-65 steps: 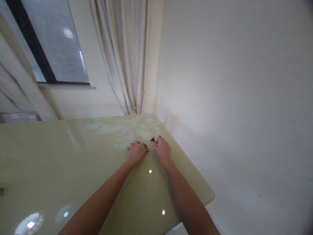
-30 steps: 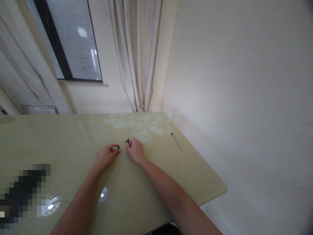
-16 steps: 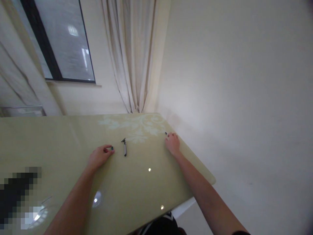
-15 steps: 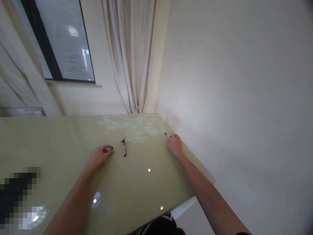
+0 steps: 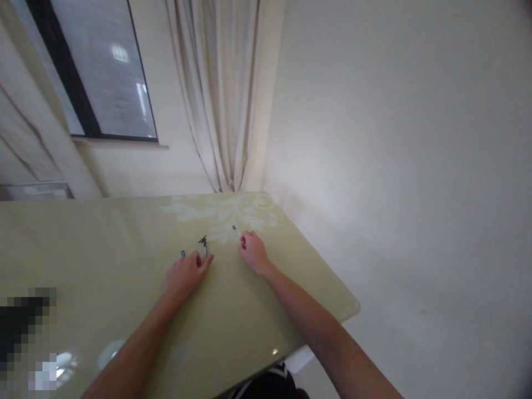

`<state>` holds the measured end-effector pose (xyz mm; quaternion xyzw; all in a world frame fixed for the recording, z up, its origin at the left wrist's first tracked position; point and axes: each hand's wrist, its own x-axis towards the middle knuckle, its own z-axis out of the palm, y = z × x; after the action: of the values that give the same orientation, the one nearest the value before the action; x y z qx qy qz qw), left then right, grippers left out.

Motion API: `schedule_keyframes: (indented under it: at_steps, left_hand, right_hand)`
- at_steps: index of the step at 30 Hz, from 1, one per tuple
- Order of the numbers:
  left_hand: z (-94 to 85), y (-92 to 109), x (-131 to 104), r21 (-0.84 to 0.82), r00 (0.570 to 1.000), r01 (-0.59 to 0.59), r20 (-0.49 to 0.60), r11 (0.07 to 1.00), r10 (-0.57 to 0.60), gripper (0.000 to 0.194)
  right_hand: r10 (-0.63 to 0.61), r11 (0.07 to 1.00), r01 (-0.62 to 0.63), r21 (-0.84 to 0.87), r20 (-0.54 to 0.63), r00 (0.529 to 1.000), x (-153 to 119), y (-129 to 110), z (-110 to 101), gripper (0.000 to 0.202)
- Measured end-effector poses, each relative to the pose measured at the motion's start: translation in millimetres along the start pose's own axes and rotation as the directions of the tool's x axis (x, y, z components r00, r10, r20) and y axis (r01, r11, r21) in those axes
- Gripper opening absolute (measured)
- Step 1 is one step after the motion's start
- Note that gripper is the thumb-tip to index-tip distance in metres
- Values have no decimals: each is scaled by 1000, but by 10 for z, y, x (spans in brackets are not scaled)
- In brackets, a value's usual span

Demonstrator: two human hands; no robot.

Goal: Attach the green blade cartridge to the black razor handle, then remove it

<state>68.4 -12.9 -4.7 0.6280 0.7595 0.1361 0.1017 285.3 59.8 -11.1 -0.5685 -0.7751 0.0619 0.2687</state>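
Note:
My left hand (image 5: 188,274) is low over the table, thumb stretched away from the curled fingers. The grey handle of a razor (image 5: 205,247) shows in the gap between thumb and forefinger, its lower end hidden by the hand. The black razor head points away from me. Just beyond the fingers, on their left, stands a small dark-green object (image 5: 182,254), too small to name. My right hand (image 5: 254,254) is closed around a thin white stick with a dark tip (image 5: 234,228), perhaps a small brush. Its tip sticks out forward and left; the fingers cover the rest.
The glossy pale-green table (image 5: 233,310) has a white floral pattern near its far edge. A plain wall (image 5: 394,166) runs along the right side. Behind the table hang a curtain (image 5: 220,100) and a window (image 5: 103,72). Part of the left foreground is pixelated.
My right hand has come left with the stick, away from the table's right edge. My left hand has let go of the small green object and moved right to the razor.

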Motion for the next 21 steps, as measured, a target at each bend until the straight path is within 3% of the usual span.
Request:
schedule_keyframes:
  at_steps: [5,21]
  left_hand:
    - [-34,54,-83,99,999,0,41,995,-4,55]
    - [0,22,-100,134,1000,-24,22,991,21,52]
  right_hand:
    - [-37,999,37,15,20,999,4,-409,221,21]
    - [-92,995,94,-20,81,992,-167,-524,330,27]
